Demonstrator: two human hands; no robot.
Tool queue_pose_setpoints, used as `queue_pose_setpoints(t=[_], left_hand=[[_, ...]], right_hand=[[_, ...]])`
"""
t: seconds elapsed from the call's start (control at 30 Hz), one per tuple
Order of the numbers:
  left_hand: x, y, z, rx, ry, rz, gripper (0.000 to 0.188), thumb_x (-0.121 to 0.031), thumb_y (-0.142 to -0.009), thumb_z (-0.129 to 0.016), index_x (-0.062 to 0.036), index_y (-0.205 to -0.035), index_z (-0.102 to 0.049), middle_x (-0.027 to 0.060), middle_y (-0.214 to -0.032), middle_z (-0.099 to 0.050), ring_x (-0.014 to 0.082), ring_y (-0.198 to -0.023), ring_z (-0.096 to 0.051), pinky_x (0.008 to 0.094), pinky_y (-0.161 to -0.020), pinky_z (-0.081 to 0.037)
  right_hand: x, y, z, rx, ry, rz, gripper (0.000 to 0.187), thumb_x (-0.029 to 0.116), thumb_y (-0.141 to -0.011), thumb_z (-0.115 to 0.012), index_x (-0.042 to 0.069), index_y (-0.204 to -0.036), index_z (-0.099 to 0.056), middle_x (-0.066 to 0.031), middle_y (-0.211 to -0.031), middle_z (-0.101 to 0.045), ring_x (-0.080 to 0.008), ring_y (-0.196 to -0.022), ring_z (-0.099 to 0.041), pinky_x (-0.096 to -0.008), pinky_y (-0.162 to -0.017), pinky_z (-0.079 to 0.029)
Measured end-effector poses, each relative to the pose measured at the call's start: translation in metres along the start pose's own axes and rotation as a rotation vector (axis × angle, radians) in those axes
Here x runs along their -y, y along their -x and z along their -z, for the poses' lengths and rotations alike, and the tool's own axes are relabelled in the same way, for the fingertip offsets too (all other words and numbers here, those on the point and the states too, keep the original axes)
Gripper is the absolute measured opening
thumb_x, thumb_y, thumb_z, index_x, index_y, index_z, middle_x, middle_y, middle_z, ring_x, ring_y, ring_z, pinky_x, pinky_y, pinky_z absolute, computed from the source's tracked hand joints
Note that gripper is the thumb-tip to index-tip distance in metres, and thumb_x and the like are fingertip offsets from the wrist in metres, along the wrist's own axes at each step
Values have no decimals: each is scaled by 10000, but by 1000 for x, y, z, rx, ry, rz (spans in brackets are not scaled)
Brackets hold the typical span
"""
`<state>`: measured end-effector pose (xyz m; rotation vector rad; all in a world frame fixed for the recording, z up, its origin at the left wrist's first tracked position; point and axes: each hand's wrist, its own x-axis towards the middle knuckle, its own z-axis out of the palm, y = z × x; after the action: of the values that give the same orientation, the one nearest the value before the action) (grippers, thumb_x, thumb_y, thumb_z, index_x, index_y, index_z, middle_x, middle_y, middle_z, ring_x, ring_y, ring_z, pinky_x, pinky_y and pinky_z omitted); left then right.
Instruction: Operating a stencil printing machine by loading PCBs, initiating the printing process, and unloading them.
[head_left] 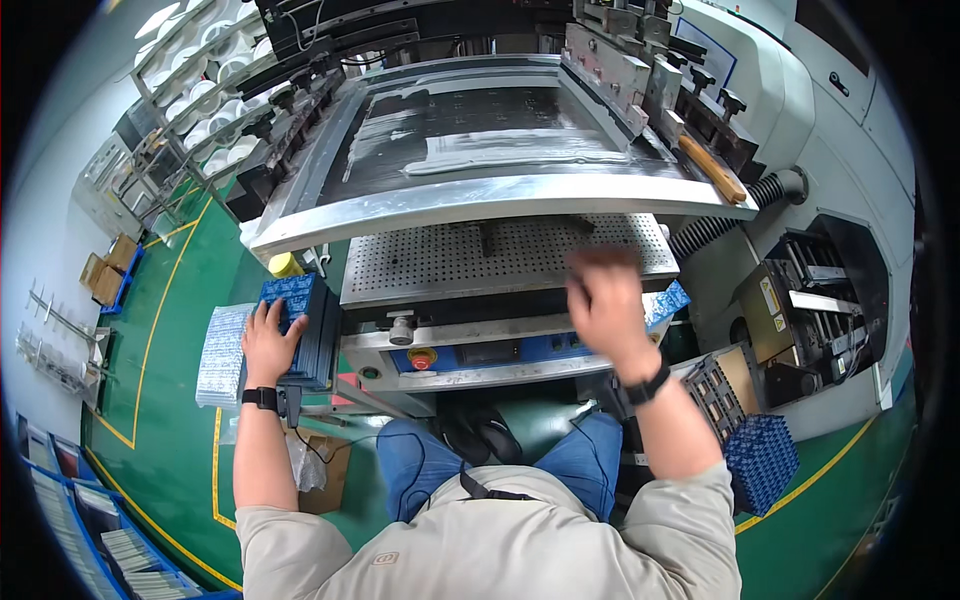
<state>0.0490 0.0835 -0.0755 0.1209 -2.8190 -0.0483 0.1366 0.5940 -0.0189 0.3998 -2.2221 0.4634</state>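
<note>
My left hand (268, 345) lies on a stack of blue printed panels (287, 290), fingers spread over the top panel. Over the right part of a perforated metal plate (430, 255) is my right hand (610, 315), blurred by motion. Its fingers are smeared, and I cannot make out anything in them. A blue patterned piece (668, 300) shows just past the plate's right front corner. Above the plate sits a metal-framed printing screen (480, 195), with pale ink (510, 155) smeared across its dark mesh.
A wooden-handled tool (712, 170) rests on the screen frame's right side. Below the plate is a control panel with a red knob (421, 360). White wrapped sheets (224, 355) flank the left stack. At lower right stands a blue patterned stack (765, 462) by a black rack (715, 395).
</note>
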Motion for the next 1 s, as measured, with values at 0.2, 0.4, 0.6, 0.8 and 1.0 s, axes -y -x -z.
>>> queue_pose_setpoints(t=[0.2,0.4,0.6,0.8,1.0], left_hand=[[3,-5,-2,20,38,-53,678,-562,-908,-624,-163,-1446,-517,183,-1514,-450,430,-1390,-392,550,-1124,-330],[3,-2,-1,-16,34,-38,632,-537,-915,-632,-144,-1405,-558,200,-1485,-479,413,-1354,-440,485,-1120,-365],[-5,-5,-7,-10,58,-53,641,-531,-905,-641,-145,-1410,-555,186,-1490,-477,419,-1354,-432,503,-1116,-358],[11,-4,-13,4,63,-58,641,-533,-923,-618,-135,-1420,-542,194,-1490,-474,414,-1349,-437,488,-1123,-354],[15,-15,19,13,40,-66,640,-539,-940,-595,-125,-1424,-536,197,-1493,-469,405,-1356,-431,487,-1128,-349]], right_hand=[[-6,147,12,673,-281,-130,341,147,-837,-705,35,-1156,-662,-158,-1065,-677,-377,-1006,-631,-456,-913,-500],[-111,266,-11,279,-468,-1164,439,137,-940,-613,48,-1367,-559,-75,-1158,-679,-195,-944,-644,-317,-780,-516],[-153,258,-14,-121,-847,-1490,550,133,-969,-553,93,-1496,-403,-33,-1370,-572,-89,-877,-561,-287,-761,-486],[-132,240,-26,-150,-695,-1437,581,125,-977,-525,108,-1531,-351,-79,-1436,-532,-115,-991,-576,-289,-834,-480],[-103,221,-12,-124,-947,-1566,607,169,-997,-518,94,-1555,-293,-139,-1365,-595,-186,-1067,-608,-316,-877,-483]])
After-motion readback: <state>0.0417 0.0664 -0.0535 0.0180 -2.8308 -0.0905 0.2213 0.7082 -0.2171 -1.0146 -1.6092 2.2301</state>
